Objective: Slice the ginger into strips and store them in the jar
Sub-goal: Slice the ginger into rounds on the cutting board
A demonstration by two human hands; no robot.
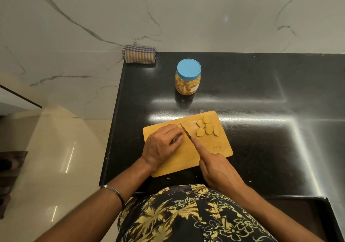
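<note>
A wooden cutting board [212, 146] lies on the black counter in front of me. Several flat ginger slices [207, 128] sit in a cluster at its far right. My left hand [162, 146] curls over a ginger piece at the board's left, which its fingers almost fully hide. My right hand [216, 167] grips a knife [185, 130], index finger laid along the blade's back, the blade right beside my left fingertips. A clear jar [187, 77] with a blue lid stands closed behind the board, holding yellowish pieces.
A folded striped cloth [139, 54] lies at the counter's far left corner against the marble wall. The black counter [261, 92] stretches to the right of the board. Its left edge drops to a glossy floor.
</note>
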